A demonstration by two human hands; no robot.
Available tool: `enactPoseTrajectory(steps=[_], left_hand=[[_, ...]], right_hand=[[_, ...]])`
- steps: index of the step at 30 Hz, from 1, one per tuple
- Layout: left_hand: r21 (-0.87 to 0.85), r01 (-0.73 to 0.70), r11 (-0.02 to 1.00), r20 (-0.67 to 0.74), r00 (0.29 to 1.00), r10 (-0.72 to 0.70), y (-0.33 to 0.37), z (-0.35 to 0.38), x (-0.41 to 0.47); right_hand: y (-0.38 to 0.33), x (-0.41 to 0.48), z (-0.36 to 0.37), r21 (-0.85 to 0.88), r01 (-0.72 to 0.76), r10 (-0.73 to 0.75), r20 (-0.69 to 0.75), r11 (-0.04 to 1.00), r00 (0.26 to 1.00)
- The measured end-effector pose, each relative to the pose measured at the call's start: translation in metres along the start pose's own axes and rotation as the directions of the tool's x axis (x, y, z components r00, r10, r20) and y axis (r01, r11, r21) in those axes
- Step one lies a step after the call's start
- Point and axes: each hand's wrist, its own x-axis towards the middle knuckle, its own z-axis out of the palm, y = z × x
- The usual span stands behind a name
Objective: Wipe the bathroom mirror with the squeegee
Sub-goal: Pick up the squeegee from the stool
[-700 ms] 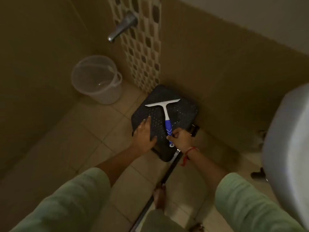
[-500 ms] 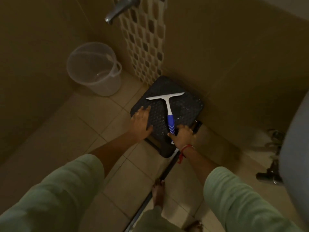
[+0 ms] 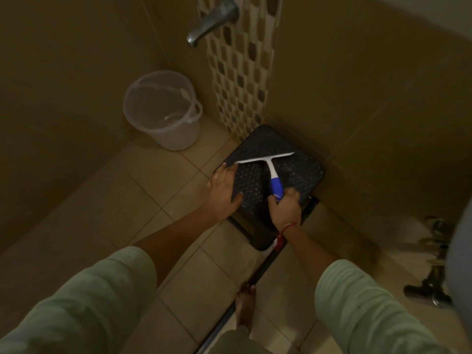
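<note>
A squeegee (image 3: 270, 169) with a white blade and a blue-and-white handle lies on a black plastic stool (image 3: 301, 175) against the tiled wall. My right hand (image 3: 284, 208) is closed around the lower end of the handle. My left hand (image 3: 224, 189) rests flat with fingers spread on the stool's left edge, just beside the blade's left tip. The mirror is not in view.
A clear plastic bucket (image 3: 163, 111) stands in the corner to the left. A metal tap (image 3: 212, 21) juts from the patterned wall above. A white fixture (image 3: 462, 264) and metal fittings (image 3: 431, 290) are at the right. My bare foot (image 3: 245, 307) stands on the tiled floor by a floor rail.
My right hand has closed further round the squeegee handle. My left hand slid up along the stool's left edge toward the blade. The view has shifted.
</note>
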Motion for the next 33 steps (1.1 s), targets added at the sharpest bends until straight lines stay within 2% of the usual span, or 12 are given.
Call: enactPoseTrajectory(steps=[4, 9, 14, 18, 20, 23, 27, 29, 33], left_hand=[[0.0, -0.069, 0.998, -0.025, 0.997, 0.069, 0.013, -0.019, -0.025], [-0.014, -0.17, 0.985, -0.253, 0.954, 0.161, 0.055, -0.074, -0.051], [0.074, -0.225, 0.971, -0.39, 0.89, 0.236, 0.117, -0.151, -0.059], [0.134, -0.278, 0.951, -0.444, 0.841, 0.308, 0.177, -0.201, -0.065], [0.134, -0.324, 0.937, -0.482, 0.804, 0.347, 0.213, -0.223, -0.071], [0.142, -0.393, 0.909, -0.63, 0.672, 0.389, 0.266, -0.258, -0.078], [0.005, -0.449, 0.894, -0.811, 0.521, 0.265, 0.321, -0.289, -0.092], [-0.047, -0.495, 0.868, -0.84, 0.49, 0.234, 0.34, -0.296, -0.095], [-0.055, -0.562, 0.825, -0.817, 0.501, 0.287, 0.378, -0.307, -0.083]], right_hand=[[-0.014, -0.016, -0.039, 0.095, 0.014, -0.015, 0.019, 0.995, 1.0], [-0.035, -0.058, -0.117, 0.295, 0.165, -0.14, -0.105, 0.941, 0.985], [-0.056, -0.098, -0.211, 0.139, 0.254, -0.247, -0.07, 0.957, 0.967], [-0.078, -0.136, -0.286, 0.181, 0.37, -0.328, -0.226, 0.911, 0.917], [-0.087, -0.158, -0.324, 0.203, 0.442, -0.367, -0.321, 0.874, 0.873], [-0.097, -0.193, -0.377, 0.207, 0.568, -0.434, -0.458, 0.796, 0.776], [-0.098, -0.238, -0.438, 0.184, 0.685, -0.485, -0.58, 0.705, 0.654], [-0.095, -0.262, -0.468, 0.18, 0.746, -0.489, -0.654, 0.641, 0.578], [-0.087, -0.302, -0.527, 0.076, 0.81, -0.465, -0.786, 0.582, 0.407]])
